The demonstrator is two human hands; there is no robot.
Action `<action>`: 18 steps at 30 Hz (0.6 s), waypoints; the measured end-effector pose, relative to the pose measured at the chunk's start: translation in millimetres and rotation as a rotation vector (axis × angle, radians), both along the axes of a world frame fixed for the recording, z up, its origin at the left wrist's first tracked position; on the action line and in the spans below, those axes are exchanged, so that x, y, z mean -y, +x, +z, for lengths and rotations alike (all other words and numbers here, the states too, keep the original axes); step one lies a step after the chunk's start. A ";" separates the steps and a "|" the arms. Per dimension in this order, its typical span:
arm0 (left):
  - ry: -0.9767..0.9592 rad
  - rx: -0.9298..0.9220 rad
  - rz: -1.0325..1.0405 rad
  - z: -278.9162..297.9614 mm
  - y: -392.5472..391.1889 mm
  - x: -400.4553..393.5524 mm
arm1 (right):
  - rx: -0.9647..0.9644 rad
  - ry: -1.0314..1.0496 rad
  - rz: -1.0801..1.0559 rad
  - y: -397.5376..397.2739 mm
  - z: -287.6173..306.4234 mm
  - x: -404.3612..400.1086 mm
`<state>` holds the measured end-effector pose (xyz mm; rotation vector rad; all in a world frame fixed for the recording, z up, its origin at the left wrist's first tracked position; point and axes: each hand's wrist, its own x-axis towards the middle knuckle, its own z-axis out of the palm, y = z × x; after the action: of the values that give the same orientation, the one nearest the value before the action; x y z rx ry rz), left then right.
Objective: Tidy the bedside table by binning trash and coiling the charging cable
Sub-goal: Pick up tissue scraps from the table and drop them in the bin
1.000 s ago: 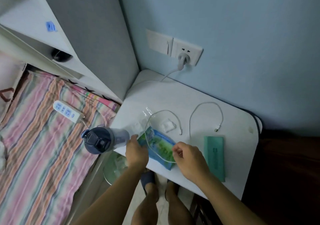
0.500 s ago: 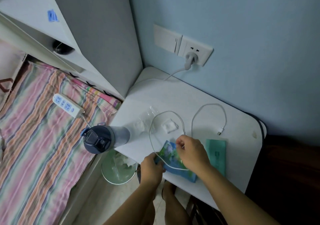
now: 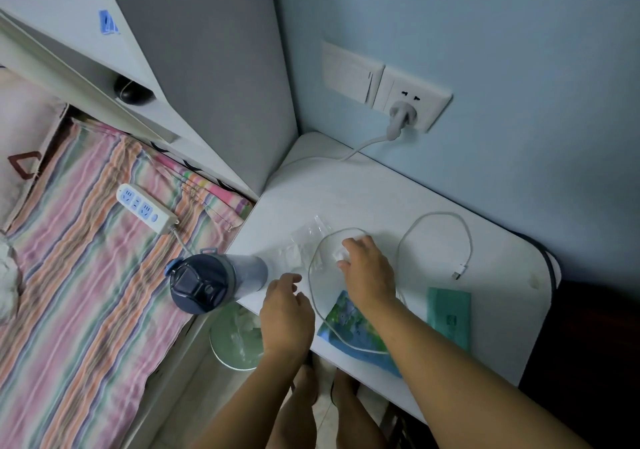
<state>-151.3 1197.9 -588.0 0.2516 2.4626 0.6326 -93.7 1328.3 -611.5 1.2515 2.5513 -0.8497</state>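
A white charging cable (image 3: pixel 435 216) lies in loose loops on the white bedside table (image 3: pixel 363 189); its plug end (image 3: pixel 460 271) rests at the right. My right hand (image 3: pixel 367 272) reaches over the cable, fingers closing on a small white crumpled scrap (image 3: pixel 337 254). My left hand (image 3: pixel 285 305) hovers open at the table's front-left edge, holding nothing. A blue-green packet (image 3: pixel 349 327) lies flat under my right forearm, with the cable across it. Clear plastic wrap (image 3: pixel 304 237) and a crumpled tissue (image 3: pixel 289 253) sit left of the cable.
A dark blue bottle (image 3: pixel 214 280) stands at the table's left front corner. A pale green bin (image 3: pixel 237 339) with trash sits on the floor below. A teal flat box (image 3: pixel 449 313) lies at the right. A wall socket (image 3: pixel 412 100) holds a plug. A power strip (image 3: pixel 145 208) rests on the striped bed.
Both hands let go of the blue-green packet, which now lies on the table. My right hand moved forward onto the white scrap; my left hand lifted off and opened.
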 end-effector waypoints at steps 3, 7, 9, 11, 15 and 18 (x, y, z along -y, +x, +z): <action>-0.001 -0.015 0.022 -4.6 -2.7 -10.0 | 0.028 0.024 0.044 0.8 -7.7 -2.2; -0.040 -0.042 0.056 -11.1 -9.7 -25.5 | 0.065 0.001 0.073 2.6 -9.4 -6.8; -0.047 -0.035 0.082 -14.6 -16.2 -36.7 | 0.084 -0.028 0.090 3.4 -7.7 -8.7; -0.072 -0.006 0.092 -21.0 -24.4 -47.5 | 0.073 -0.068 0.075 5.9 -4.5 -10.2; -0.203 0.112 0.129 -35.6 -43.0 -58.4 | -0.071 -0.120 0.014 16.0 6.4 -9.1; -0.216 0.107 0.139 -42.9 -44.6 -59.2 | -0.172 -0.135 -0.045 25.2 17.2 -6.0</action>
<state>-195.9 1257.1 -630.9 -0.0373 2.4343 0.4194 -68.5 1334.4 -594.2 1.2491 2.5510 -1.1653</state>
